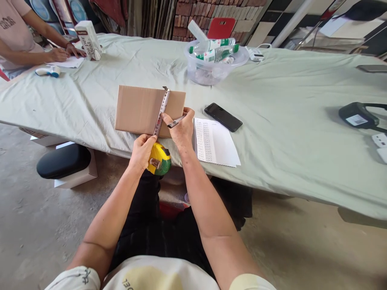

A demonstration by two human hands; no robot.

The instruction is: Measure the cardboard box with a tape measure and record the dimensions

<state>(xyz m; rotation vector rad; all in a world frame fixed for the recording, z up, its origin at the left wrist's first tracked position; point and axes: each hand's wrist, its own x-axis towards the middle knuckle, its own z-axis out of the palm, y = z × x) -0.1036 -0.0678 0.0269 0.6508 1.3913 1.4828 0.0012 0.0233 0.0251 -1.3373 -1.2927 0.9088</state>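
Note:
A brown cardboard box (137,108) lies on the cloth-covered table in front of me. Across its top runs the blade of a tape measure (163,157), hooked over the far edge; its yellow and green case hangs at the near edge. My left hand (141,152) pinches the blade close to the case. With my right hand (184,128) I grip a dark pen (177,121), while the thumb presses by the blade and the fingers rest on the box's right side. Just right of that hand are sheets of paper (217,141) with handwritten columns, and a black phone (223,117) touching their upper edge.
A clear plastic basin (201,72) with bottles stands at the back. Another person's hands (65,53) rest on paper at the far left, near a white box (88,40). A black strapped device (358,114) lies right. Below the table sits a black case (63,160).

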